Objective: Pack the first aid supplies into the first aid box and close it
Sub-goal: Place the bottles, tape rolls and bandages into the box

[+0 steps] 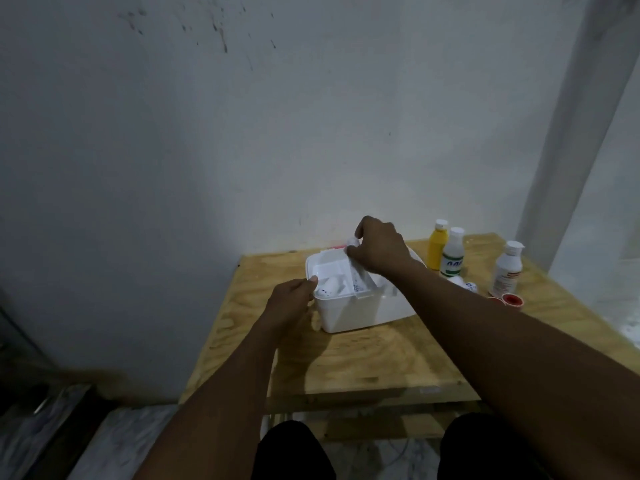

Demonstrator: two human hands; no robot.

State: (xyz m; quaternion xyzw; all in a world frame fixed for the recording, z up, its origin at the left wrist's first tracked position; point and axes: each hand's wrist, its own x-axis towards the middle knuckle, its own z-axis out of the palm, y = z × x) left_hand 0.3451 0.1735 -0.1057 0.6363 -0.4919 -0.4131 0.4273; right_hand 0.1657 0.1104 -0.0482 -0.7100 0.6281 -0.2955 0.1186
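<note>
Two hands working at bench (363,358) centre | left hand (289,304) pinching first aid box (360,310) rim at 9 o'clock | right hand (379,249) clamping small white item (352,241) at 12 o'clock | three bottles (453,252) standing at 3 o'clock

Looks like a plain home room, dimly lit: stained white wall (242,116), raw plywood table (381,358) in corner, marble-look floor tiles (131,441), w/ medicine bottles (452,252) on table.

plywood table (363,362) against a stained white wall (277,116).
</note>
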